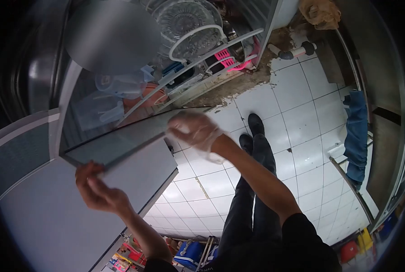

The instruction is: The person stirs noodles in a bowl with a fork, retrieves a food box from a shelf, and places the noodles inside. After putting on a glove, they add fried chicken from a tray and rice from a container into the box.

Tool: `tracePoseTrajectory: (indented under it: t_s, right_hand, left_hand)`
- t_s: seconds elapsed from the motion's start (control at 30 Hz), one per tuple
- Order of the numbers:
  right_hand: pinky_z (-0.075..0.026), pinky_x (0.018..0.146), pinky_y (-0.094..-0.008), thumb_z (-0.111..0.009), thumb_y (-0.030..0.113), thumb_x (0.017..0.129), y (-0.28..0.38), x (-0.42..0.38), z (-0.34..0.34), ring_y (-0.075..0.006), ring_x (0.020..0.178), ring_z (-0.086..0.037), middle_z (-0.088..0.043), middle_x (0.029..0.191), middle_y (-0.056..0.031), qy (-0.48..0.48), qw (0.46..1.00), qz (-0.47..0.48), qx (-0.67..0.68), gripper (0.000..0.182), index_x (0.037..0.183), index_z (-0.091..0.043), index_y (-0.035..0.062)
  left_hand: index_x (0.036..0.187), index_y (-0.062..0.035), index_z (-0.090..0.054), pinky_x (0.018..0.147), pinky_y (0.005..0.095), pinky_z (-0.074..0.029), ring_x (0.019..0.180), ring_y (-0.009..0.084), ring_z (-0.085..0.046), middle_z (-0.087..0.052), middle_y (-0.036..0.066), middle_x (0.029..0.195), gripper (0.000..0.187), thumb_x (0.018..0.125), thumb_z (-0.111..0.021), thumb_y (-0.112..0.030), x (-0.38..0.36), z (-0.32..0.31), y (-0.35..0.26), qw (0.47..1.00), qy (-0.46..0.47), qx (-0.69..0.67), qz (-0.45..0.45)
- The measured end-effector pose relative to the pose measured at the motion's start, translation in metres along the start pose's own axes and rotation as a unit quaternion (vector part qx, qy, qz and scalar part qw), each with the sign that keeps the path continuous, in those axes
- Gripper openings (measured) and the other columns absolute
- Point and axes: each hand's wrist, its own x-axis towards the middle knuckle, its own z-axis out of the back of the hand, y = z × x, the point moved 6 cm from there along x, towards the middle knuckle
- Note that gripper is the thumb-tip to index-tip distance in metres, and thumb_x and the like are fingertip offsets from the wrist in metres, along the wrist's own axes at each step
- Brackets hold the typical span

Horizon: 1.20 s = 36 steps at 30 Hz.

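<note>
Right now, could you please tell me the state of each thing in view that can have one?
glass panel: tilted, held at two spots.
left hand: bare, gripping the panel's near corner.
right hand: in a clear glove, on the panel's far edge.
glass dishes: stacked in the rack.
blue cloth: hanging from a rail.

no readable text, no label, brand, number or sign legible anywhere, packaging at the bottom edge too small and blurred to read
</note>
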Motion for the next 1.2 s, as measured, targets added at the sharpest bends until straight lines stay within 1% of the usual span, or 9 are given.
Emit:
tracePoseTrajectory:
  t_s: [0.13,0.33,0.47,0.57,0.77,0.9,1.0,1.07,1.2]
  right_hand:
    - [-0.049,0.074,-0.0397,-0.055,0.025,0.087,-0.066,-0.021,0.061,-0.0291,0.081,-0.061,-0.063,0.087,-0.0126,-0.11,0.974,-0.171,-0.099,0.017,0.093,-0.06,0.01]
    - [-0.046,0.086,-0.0392,-0.055,0.038,0.085,-0.214,-0.087,0.098,-0.0319,0.096,-0.061,-0.065,0.102,-0.0152,-0.036,0.926,-0.341,-0.161,0.036,0.106,-0.06,0.0087]
    - [-0.046,0.087,-0.039,-0.053,0.038,0.086,-0.222,-0.12,0.103,-0.0327,0.099,-0.06,-0.064,0.105,-0.0157,-0.011,0.919,-0.331,-0.212,0.037,0.106,-0.059,0.0072]
    - [-0.047,0.085,-0.0394,-0.054,0.035,0.086,-0.251,-0.159,0.087,-0.0334,0.097,-0.06,-0.065,0.101,-0.0167,0.021,0.908,-0.316,-0.274,0.034,0.101,-0.061,0.0063]
    - [-0.046,0.08,-0.0421,-0.057,0.031,0.084,-0.257,-0.211,0.022,-0.0361,0.09,-0.058,-0.063,0.093,-0.0168,0.147,0.889,-0.372,-0.224,0.027,0.096,-0.061,0.0067]
    - [-0.043,0.087,-0.0447,-0.055,0.029,0.086,-0.254,-0.16,0.011,-0.0366,0.1,-0.053,-0.058,0.106,-0.0174,0.031,0.901,-0.298,-0.315,0.033,0.112,-0.054,0.0086]
    - [-0.041,0.092,-0.046,-0.055,0.024,0.087,-0.17,-0.045,0.018,-0.0366,0.104,-0.052,-0.055,0.114,-0.017,-0.176,0.909,0.013,-0.377,0.038,0.121,-0.051,0.0062]
    - [-0.04,0.094,-0.0423,-0.057,0.025,0.086,-0.127,0.027,0.013,-0.0322,0.114,-0.047,-0.052,0.121,-0.0147,-0.124,0.887,0.049,-0.442,0.04,0.123,-0.05,0.0116]
    - [-0.035,0.098,-0.0465,-0.055,0.026,0.086,-0.19,0.09,-0.004,-0.0278,0.125,-0.04,-0.047,0.129,-0.0109,0.064,0.781,-0.042,-0.62,0.042,0.127,-0.048,0.0184]
  left_hand:
    - [0.093,-0.0015,-0.06,0.063,0.032,-0.033,0.059,0.0109,-0.038,-0.041,0.001,0.054,0.044,0.097,-0.031,-0.034,-0.027,0.026,0.013,0.996,-0.046,-0.075,-0.009]
    - [0.079,-0.0039,-0.054,0.071,0.0436,-0.036,0.075,0.0183,-0.042,-0.041,0.0,0.061,0.044,0.091,-0.023,-0.033,-0.065,0.066,0.042,0.986,-0.06,-0.153,-0.018]
    - [0.073,-0.013,-0.056,0.085,0.0499,-0.032,0.078,0.0187,-0.041,-0.037,-0.001,0.053,0.047,0.088,-0.02,-0.04,-0.088,0.081,0.057,0.957,-0.146,-0.207,0.143]
    - [0.075,-0.0076,-0.056,0.077,0.0496,-0.037,0.079,0.0226,-0.043,-0.042,0.002,0.06,0.049,0.085,-0.019,-0.039,-0.098,0.103,0.068,0.966,-0.063,-0.248,0.028]
    - [0.077,-0.0115,-0.057,0.099,0.0546,-0.024,0.084,0.0231,-0.044,-0.047,0.003,0.06,0.041,0.083,-0.025,-0.037,-0.107,0.103,0.066,0.969,-0.06,-0.241,-0.009]
    - [0.075,-0.0117,-0.057,0.103,0.0546,-0.019,0.087,0.0239,-0.043,-0.048,0.003,0.06,0.037,0.082,-0.03,-0.036,-0.114,0.114,0.073,0.97,-0.057,-0.235,-0.001]
    - [0.075,-0.0129,-0.058,0.098,0.0507,-0.025,0.083,0.0219,-0.042,-0.048,0.002,0.057,0.034,0.081,-0.034,-0.036,-0.12,0.116,0.081,0.964,-0.066,-0.257,0.028]
    - [0.063,-0.0193,-0.043,0.082,0.0438,-0.029,0.066,0.0145,-0.039,-0.041,-0.005,0.05,0.037,0.084,-0.023,-0.043,-0.123,0.122,0.084,0.982,-0.079,-0.172,0.014]
    - [0.071,-0.0155,-0.055,0.084,0.0431,-0.029,0.065,0.016,-0.037,-0.044,-0.001,0.052,0.033,0.079,-0.033,-0.037,-0.129,0.132,0.091,0.971,-0.099,-0.218,-0.021]
